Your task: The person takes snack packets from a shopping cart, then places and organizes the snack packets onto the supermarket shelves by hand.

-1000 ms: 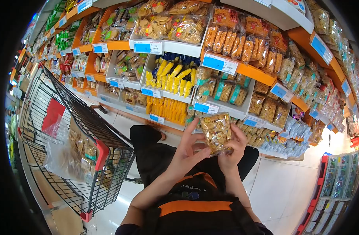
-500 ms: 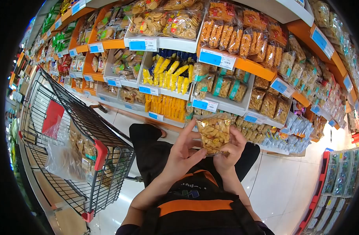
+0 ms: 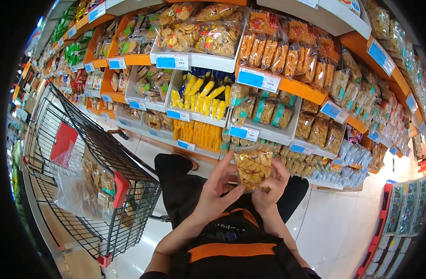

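Between my two hands, in front of my body, is a clear snack bag (image 3: 254,166) full of golden-brown pieces. My left hand (image 3: 218,188) holds its left side, with the thumb near the bottom corner. On the other side my right hand (image 3: 271,187) pinches the lower right edge with curled fingers. The bag is tilted up toward me, its printed front showing. Past it, the closest goods are bags with teal labels (image 3: 264,111) in a white shelf bin, and yellow packets (image 3: 201,93) to their left.
A black wire shopping cart (image 3: 111,211) with red corners stands at my left, holding several snack bags (image 3: 94,186). Stepped shelves of packaged snacks with blue price tags (image 3: 258,78) curve ahead. A red-edged rack (image 3: 385,223) stands at right on the tiled floor (image 3: 331,214).
The bag and both hands sit slightly lower in view. My right hand's fingers have curled in more at the bag's lower right edge. The cart stays in place.
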A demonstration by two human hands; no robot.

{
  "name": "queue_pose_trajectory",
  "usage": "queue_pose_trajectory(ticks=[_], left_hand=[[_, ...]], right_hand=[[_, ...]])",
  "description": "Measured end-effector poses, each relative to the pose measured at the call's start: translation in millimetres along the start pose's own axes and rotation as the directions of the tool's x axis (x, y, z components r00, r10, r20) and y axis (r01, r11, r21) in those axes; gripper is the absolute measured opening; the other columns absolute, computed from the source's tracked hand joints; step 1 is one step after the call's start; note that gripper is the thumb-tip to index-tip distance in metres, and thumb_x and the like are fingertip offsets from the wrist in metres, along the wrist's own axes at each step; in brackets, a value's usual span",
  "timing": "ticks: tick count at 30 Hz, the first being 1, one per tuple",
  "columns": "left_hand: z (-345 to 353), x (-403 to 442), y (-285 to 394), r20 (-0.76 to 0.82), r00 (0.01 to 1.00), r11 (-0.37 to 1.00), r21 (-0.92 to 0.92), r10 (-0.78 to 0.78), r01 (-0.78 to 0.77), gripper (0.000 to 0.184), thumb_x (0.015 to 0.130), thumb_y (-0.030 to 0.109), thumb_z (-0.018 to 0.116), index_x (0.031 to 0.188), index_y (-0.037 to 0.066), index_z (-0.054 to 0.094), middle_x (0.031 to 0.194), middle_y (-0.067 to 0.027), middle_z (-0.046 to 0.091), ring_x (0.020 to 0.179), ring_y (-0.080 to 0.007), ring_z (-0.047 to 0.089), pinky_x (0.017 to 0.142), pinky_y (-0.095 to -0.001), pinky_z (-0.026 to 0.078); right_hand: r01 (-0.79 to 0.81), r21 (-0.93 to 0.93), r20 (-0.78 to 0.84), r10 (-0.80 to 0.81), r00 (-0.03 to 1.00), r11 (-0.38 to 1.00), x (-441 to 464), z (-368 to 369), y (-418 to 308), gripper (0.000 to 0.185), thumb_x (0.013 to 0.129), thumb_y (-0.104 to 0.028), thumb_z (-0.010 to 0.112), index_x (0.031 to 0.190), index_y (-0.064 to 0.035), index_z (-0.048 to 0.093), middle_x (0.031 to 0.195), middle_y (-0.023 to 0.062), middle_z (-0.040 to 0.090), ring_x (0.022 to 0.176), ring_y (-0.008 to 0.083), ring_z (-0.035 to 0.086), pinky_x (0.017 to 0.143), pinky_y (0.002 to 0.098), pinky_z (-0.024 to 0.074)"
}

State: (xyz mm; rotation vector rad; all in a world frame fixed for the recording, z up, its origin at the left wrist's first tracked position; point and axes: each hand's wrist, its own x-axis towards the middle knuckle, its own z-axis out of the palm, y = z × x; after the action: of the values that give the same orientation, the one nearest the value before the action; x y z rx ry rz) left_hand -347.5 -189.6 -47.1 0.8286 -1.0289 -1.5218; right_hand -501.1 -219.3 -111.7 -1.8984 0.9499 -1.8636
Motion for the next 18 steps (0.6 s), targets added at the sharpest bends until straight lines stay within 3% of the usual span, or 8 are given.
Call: queue_pose_trajectory(ticks=[5, 9, 11, 13, 14, 15, 16, 18], left_hand=[[-3, -1, -12, -0.027, 1.000, 1.000, -0.029, -0.003, 0.003, 0.093, 0.083, -0.004, 0.069, 0.153, 0.013, 0.009, 0.124, -0.0071, 0.051, 0.109, -0.0167, 0.056, 0.084, -0.0282, 0.049], [-12, -5, -12, -0.098, 0.995, 0.999, 0.020, -0.025, 0.027, 0.091, 0.084, -0.011, 0.063, 0.152, 0.014, 0.010, 0.137, -0.0114, 0.045, 0.123, -0.0218, 0.049, 0.097, -0.0339, 0.046], [-19, -7, -16, -0.175, 0.984, 0.997, 0.062, 0.046, -0.036, 0.087, 0.084, -0.009, 0.065, 0.151, 0.012, 0.015, 0.129, -0.0096, 0.050, 0.116, -0.0195, 0.053, 0.091, -0.0306, 0.049], [-27, -10, -19, -0.194, 0.976, 0.984, 0.165, 0.104, -0.072, 0.080, 0.084, -0.010, 0.063, 0.150, 0.009, 0.022, 0.124, -0.0093, 0.052, 0.114, -0.0183, 0.055, 0.087, -0.0284, 0.051], [-31, -12, -19, -0.209, 0.972, 0.973, 0.225, 0.107, -0.058, 0.078, 0.084, -0.011, 0.062, 0.149, 0.008, 0.023, 0.124, -0.0097, 0.052, 0.113, -0.0188, 0.056, 0.086, -0.0290, 0.052], [-35, -15, -22, -0.209, 0.972, 0.969, 0.243, 0.106, -0.053, 0.078, 0.084, -0.011, 0.062, 0.149, 0.008, 0.023, 0.123, -0.0097, 0.053, 0.113, -0.0189, 0.056, 0.086, -0.0290, 0.052], [-37, -17, -26, -0.206, 0.973, 0.965, 0.258, 0.104, -0.049, 0.078, 0.084, -0.011, 0.061, 0.149, 0.008, 0.023, 0.123, -0.0097, 0.053, 0.112, -0.0190, 0.057, 0.087, -0.0291, 0.052], [-38, -22, -26, -0.154, 0.988, 0.951, 0.308, 0.026, 0.023, 0.079, 0.084, -0.012, 0.060, 0.150, 0.009, 0.021, 0.123, -0.0103, 0.053, 0.111, -0.0197, 0.057, 0.086, -0.0294, 0.051]], right_hand=[[0.003, -0.031, 0.053, -0.002, 0.999, 1.000, -2, 5, -8, 0.026, 0.075, 0.017, 0.060, 0.087, -0.0026, 0.046, 0.128, 0.0263, 0.039, 0.123, 0.0435, 0.048, 0.101, 0.0464, 0.0456], [-0.101, -0.033, 0.172, 0.105, 0.980, 0.994, -7, 11, -12, 0.028, 0.077, 0.014, 0.060, 0.096, -0.0046, 0.053, 0.128, 0.0200, 0.043, 0.122, 0.0375, 0.051, 0.098, 0.0401, 0.0474], [-0.208, -0.090, 0.304, 0.226, 0.926, 0.974, 3, 4, -23, 0.030, 0.079, 0.013, 0.059, 0.104, -0.0043, 0.054, 0.127, 0.0164, 0.045, 0.123, 0.0331, 0.051, 0.097, 0.0366, 0.0479], [-0.623, 0.242, 0.500, 0.454, 0.737, 0.744, 0, 0, -28, 0.029, 0.084, 0.010, 0.057, 0.109, -0.0031, 0.053, 0.124, 0.0139, 0.048, 0.122, 0.0275, 0.052, 0.094, 0.0336, 0.0486], [-0.716, 0.318, 0.562, 0.485, 0.670, 0.622, -7, -1, -29, 0.028, 0.086, 0.008, 0.056, 0.112, -0.0024, 0.052, 0.122, 0.0126, 0.049, 0.120, 0.0245, 0.053, 0.092, 0.0322, 0.0491], [-0.795, 0.372, 0.618, 0.511, 0.598, 0.479, -14, -3, -29, 0.027, 0.089, 0.007, 0.055, 0.114, -0.0017, 0.051, 0.120, 0.0114, 0.051, 0.118, 0.0215, 0.054, 0.090, 0.0308, 0.0496], [-0.811, 0.389, 0.630, 0.517, 0.580, 0.436, -24, 0, -24, 0.026, 0.092, 0.004, 0.055, 0.117, -0.0010, 0.050, 0.118, 0.0102, 0.052, 0.115, 0.0183, 0.056, 0.089, 0.0296, 0.0502], [-0.823, 0.378, 0.591, 0.575, 0.567, 0.424, -36, 0, -20, 0.018, 0.094, -0.001, 0.057, 0.111, -0.0013, 0.050, 0.100, 0.0056, 0.059, 0.094, 0.0114, 0.062, 0.078, 0.0252, 0.0521]])
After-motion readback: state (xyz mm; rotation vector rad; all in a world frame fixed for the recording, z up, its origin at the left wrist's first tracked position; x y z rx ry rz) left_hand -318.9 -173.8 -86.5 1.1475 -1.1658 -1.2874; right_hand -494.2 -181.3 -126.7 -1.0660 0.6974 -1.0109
